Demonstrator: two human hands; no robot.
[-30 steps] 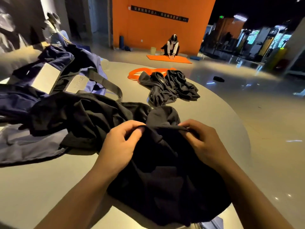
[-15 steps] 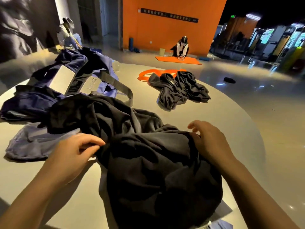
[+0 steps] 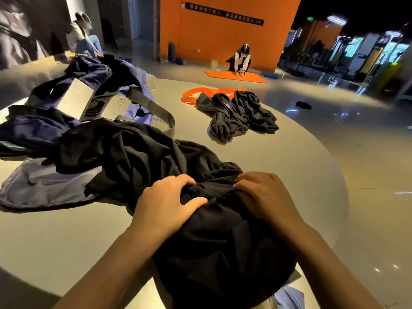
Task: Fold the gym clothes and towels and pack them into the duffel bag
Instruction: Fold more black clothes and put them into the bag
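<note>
A large black garment (image 3: 142, 157) lies crumpled across the round table and hangs over its near edge. My left hand (image 3: 169, 199) grips a bunched fold of it, thumb pressed over the cloth. My right hand (image 3: 265, 192) pinches the same fold just to the right, fingers curled into the fabric. The navy and lilac duffel bag (image 3: 89, 94) lies open at the back left, its grey strap (image 3: 156, 110) looping toward the middle. A second dark garment (image 3: 238, 114) sits crumpled farther back, on the right of the bag.
The grey round table (image 3: 289, 166) ends close on the right and near side. An orange band (image 3: 196, 94) lies behind the far garment. A lilac cloth (image 3: 44, 186) spreads at the left. A person kneels on an orange mat (image 3: 236, 75) by the orange wall.
My left hand, which had let go and moved out to the left, has come back and gripped the black garment beside my right hand. The bunched fold sits closer to me.
</note>
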